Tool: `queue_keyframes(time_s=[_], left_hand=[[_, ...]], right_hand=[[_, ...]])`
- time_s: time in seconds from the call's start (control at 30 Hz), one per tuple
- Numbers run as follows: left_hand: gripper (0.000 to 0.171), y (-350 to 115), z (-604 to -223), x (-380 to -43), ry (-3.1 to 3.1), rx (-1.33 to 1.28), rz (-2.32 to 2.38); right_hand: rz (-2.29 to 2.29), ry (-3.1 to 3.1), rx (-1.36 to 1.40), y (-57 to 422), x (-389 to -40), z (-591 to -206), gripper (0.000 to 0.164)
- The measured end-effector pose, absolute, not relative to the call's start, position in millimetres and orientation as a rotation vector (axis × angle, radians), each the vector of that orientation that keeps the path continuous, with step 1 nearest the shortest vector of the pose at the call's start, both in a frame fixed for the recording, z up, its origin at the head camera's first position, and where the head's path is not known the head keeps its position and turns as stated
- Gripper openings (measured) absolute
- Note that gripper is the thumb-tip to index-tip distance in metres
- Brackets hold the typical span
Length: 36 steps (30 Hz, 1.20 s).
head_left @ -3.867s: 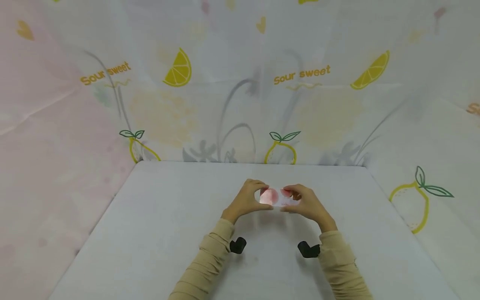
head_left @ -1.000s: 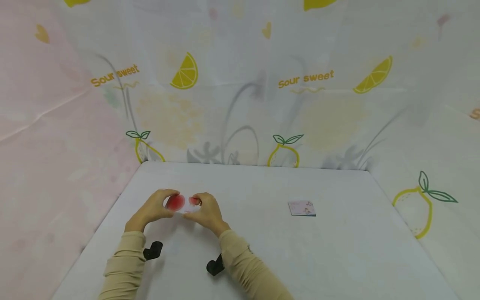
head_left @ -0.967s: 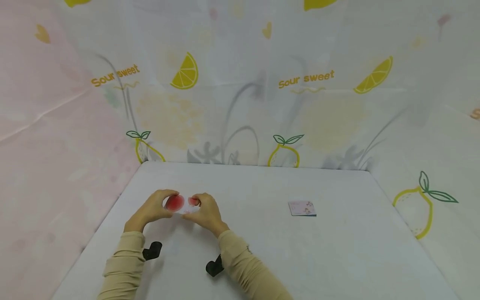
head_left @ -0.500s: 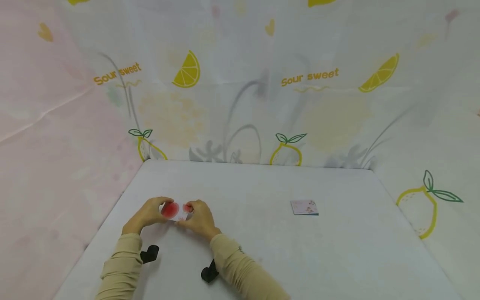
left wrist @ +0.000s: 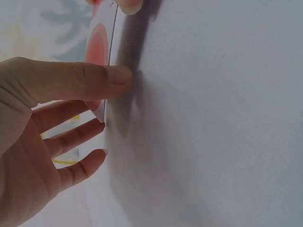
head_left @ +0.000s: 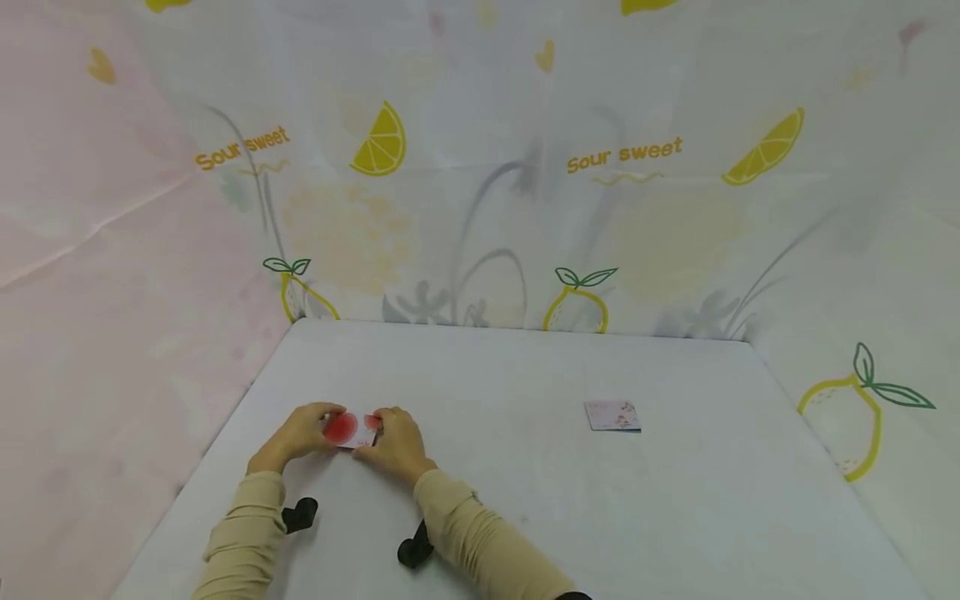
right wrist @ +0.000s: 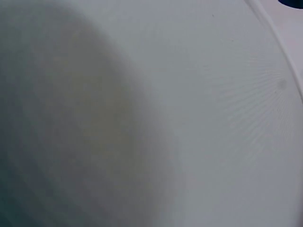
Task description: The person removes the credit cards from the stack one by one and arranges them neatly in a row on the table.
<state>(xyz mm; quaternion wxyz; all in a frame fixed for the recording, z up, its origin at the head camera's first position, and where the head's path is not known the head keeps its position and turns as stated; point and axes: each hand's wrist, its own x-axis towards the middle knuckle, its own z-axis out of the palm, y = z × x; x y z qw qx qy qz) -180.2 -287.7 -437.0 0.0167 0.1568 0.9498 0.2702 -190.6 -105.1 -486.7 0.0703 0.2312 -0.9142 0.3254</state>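
In the head view, both hands grip a small white card (head_left: 357, 433) printed with red circles, low over the left part of the table. The left hand (head_left: 297, 434) pinches its left end, and the right hand (head_left: 400, 446) pinches the right end. Seen from the left wrist, the left thumb lies across the card (left wrist: 98, 45) and its other fingers are behind or below it. One fingertip of the right hand shows at the top there. Whether the card touches the table cannot be told. The right wrist view shows no hand, only a pale surface and a blurred dark patch.
Several thin pinkish printed cards, or a folded one, lie as a flat pile (head_left: 612, 416) on the right half of the white table (head_left: 510, 500). Lemon-patterned cloth (head_left: 480, 208) hangs behind the table. Black wrist mounts (head_left: 302, 515) jut from the sleeves.
Both hands have carried the card from the table's middle to the left, and over the last second lowered it a little. The pinkish pile on the right has come into view.
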Motion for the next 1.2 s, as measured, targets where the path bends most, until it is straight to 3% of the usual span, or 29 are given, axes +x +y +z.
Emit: queue_keyframes(time_s=[0.37,0.73,1.2], left_hand=[[0.055,-289,-447,-193,2.96,0.482,0.82],[0.055,-292,-443,-196,2.869,0.332,0.841],[0.054,-297,-442,-195,2.843,0.383,0.848]], right_hand=[[0.97,-2.748,0.683,-108,-200,-497,0.052],[0.866,-2.942,0.636,-112,-200,-481,0.058],[0.832,-2.989,0.618,-114,-202,-480,0.057]])
